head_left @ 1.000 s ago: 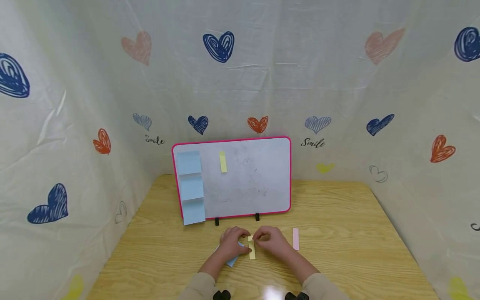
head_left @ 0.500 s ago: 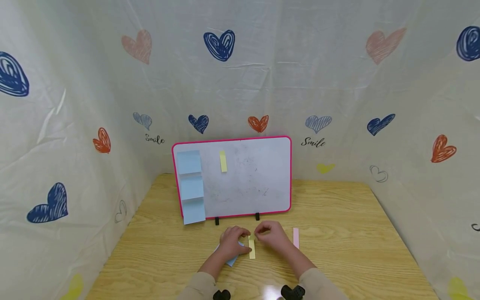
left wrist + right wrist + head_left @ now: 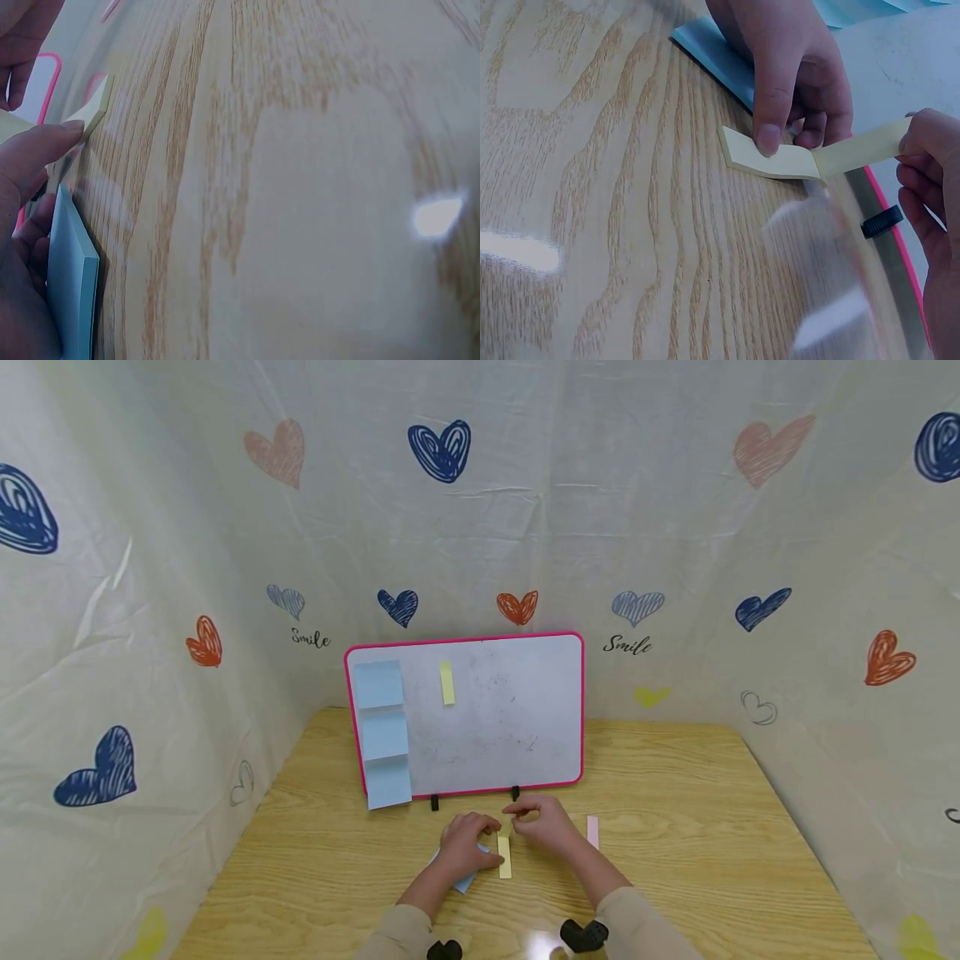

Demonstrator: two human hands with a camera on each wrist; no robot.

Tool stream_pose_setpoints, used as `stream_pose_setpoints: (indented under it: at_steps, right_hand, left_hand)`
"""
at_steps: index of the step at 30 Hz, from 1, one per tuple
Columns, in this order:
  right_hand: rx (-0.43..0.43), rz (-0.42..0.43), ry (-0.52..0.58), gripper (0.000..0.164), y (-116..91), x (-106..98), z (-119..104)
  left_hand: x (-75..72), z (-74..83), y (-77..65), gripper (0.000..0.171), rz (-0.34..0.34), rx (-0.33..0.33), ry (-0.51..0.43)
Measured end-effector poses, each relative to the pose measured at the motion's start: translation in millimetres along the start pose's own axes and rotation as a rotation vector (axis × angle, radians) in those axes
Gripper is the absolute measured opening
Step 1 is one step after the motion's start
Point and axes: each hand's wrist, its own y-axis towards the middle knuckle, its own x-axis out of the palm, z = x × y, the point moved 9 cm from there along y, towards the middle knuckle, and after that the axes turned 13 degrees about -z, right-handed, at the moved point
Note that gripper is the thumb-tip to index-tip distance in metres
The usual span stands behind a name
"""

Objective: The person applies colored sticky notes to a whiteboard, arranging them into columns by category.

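Note:
A narrow pad of yellow sticky notes (image 3: pixel 505 864) lies on the table in front of the board. My left hand (image 3: pixel 461 847) holds it, the thumb pressing on its top face in the right wrist view. The thumb and index finger of my right hand (image 3: pixel 551 828) pinch the end of the top yellow sheet (image 3: pixel 862 148). That sheet is lifted off most of the pad and stretches toward the board, joined near the pad's far end. Beneath my left hand sits a blue sticky note pad (image 3: pixel 73 285), partly hidden by the hand.
A pink-framed whiteboard (image 3: pixel 495 735) stands behind the hands on black feet (image 3: pixel 435 802). Blue notes (image 3: pixel 386 732) run down its left side, and a yellow strip (image 3: pixel 447 683) sticks near its top. One pink strip (image 3: pixel 592 832) lies right of my right hand.
My right hand has moved forward toward the board, drawing the yellow sheet farther up from the pad. My left hand stays in place on the pad.

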Motion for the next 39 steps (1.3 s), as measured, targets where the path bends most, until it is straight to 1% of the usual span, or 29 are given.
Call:
stream_pose_setpoints:
  at_steps: [4,8,10,16,21,28,31,33,36,39]
  right_hand:
    - [-0.041,0.004,-0.017,0.015,2,-3,-4]
    - [-0.050,0.008,-0.035,0.008,3,-6,-5]
    - [-0.040,0.002,-0.040,0.007,4,-7,-4]
    - [-0.063,-0.018,-0.041,0.006,6,-10,-9]
    - [-0.079,-0.022,-0.022,0.005,6,-13,-15]
    - [-0.147,-0.006,0.002,0.008,5,-18,-23]
    - [-0.163,-0.001,0.008,0.009,5,-19,-25]
    - [-0.168,0.005,0.010,0.011,6,-20,-28]
    - [-0.171,0.022,0.011,0.008,7,-23,-33]
    - [-0.181,0.051,0.003,0.007,9,-25,-41]
  left_hand:
    - [0.1,0.1,-0.4,0.046,0.000,-0.006,-0.007]
    - [-0.1,0.8,-1.4,0.046,-0.003,-0.012,-0.016]
    - [-0.8,1.8,-2.0,0.046,-0.002,-0.007,-0.017]
    - [-4.0,6.2,-3.7,0.046,0.001,0.009,-0.012]
    - [-4.7,6.8,-3.5,0.047,-0.007,0.003,-0.028]
    - [-5.3,8.5,-4.8,0.047,-0.017,-0.008,-0.017]
    - [-6.6,9.1,-5.5,0.046,-0.016,-0.007,-0.023]
    - [-8.0,8.8,-5.1,0.044,-0.006,0.002,-0.036]
    - [-10.1,7.1,-3.7,0.041,0.006,0.025,-0.074]
    - [-13.9,5.6,-1.6,0.040,0.006,0.067,-0.137]
